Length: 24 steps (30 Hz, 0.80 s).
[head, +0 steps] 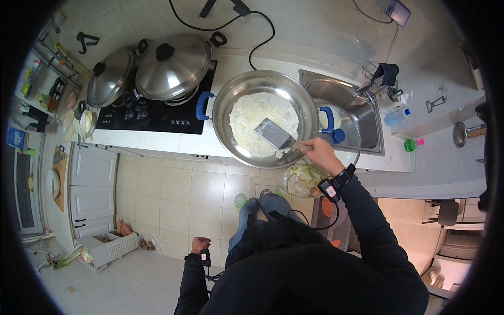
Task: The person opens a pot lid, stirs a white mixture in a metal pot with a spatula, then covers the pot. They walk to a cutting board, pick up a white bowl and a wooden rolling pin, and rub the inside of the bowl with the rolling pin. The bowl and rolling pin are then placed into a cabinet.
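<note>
In front of me a wide steel pan [220,136] with blue side handles rests on the white counter. A pale flatbread-like round of dough [246,114] lies on its bottom. My right hand [323,156] is closed around the handle of a metal spatula [274,133], whose perforated blade is over the lower right part of the round; whether it touches cannot be told. A glass lid [356,146] with a blue knob lies partly behind the pan, over the sink's edge. My left hand [201,244] hangs low at my left side, away from the counter, its fingers slightly curled.
Two lidded steel pans [173,67] stand on the black gas hob [157,118] to the left. The steel sink [364,130] is on the right. Below the counter edge stands a bin of vegetable scraps [301,181]. A black cable [271,29] runs down the wall behind the pan.
</note>
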Available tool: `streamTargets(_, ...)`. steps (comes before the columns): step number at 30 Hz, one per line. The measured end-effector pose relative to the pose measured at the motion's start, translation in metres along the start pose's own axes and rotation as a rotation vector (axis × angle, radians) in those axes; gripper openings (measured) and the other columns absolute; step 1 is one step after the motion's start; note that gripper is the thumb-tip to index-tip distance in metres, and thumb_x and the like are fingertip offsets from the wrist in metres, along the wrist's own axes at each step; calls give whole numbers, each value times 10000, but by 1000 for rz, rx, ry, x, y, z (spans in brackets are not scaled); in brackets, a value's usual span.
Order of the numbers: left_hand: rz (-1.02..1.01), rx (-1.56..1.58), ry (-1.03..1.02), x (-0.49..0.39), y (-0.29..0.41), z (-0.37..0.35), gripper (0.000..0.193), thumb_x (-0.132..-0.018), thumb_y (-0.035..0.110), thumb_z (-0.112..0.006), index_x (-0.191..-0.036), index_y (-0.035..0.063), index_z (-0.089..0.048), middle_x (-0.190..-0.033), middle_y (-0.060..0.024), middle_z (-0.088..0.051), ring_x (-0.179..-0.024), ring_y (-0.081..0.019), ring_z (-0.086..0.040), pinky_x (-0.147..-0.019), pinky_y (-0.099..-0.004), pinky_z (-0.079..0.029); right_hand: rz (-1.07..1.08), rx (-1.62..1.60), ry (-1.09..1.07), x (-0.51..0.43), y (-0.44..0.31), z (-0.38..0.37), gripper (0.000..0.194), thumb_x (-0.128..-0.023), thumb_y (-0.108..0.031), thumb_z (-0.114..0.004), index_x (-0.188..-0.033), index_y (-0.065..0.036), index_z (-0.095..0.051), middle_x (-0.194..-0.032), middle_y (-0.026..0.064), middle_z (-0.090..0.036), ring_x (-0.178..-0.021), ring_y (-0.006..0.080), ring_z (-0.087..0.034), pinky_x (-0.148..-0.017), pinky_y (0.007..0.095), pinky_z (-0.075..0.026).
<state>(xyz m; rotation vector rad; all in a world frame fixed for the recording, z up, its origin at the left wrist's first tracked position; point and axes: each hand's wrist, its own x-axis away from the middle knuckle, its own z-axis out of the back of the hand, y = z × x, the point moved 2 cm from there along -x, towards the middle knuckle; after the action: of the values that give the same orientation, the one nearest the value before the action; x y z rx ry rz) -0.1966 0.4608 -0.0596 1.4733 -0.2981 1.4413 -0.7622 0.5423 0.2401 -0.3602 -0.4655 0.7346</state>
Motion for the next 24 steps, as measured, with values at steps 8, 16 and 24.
streamTargets(8,11,-61,-1,2,-4,-2,126,-763,67,-661,-831,-21,-721,-673,-110,-676,-562,-139,-624,-527,-264,-502,12,21,-15,10,-6,15,319,-801,-223,-641,-1069,-54,-679,-912,226,-659,-903,379,-627,-816,408,-488)
streamTargets(16,-7,-28,-14,5,-1,-4,138,-771,62,-635,-833,-27,-721,-675,-118,-676,-568,-141,-626,-522,-259,-497,-16,59,54,18,-9,21,311,-800,-210,-630,-1072,-69,-679,-820,236,-649,-798,392,-629,-740,420,-499)
streamTargets(24,7,-52,-25,9,5,-6,142,-771,35,-610,-829,-41,-714,-686,-119,-678,-574,-140,-627,-525,-256,-499,39,17,186,-8,8,10,328,-797,-214,-626,-1067,-34,-672,-873,242,-655,-847,380,-635,-765,413,-496)
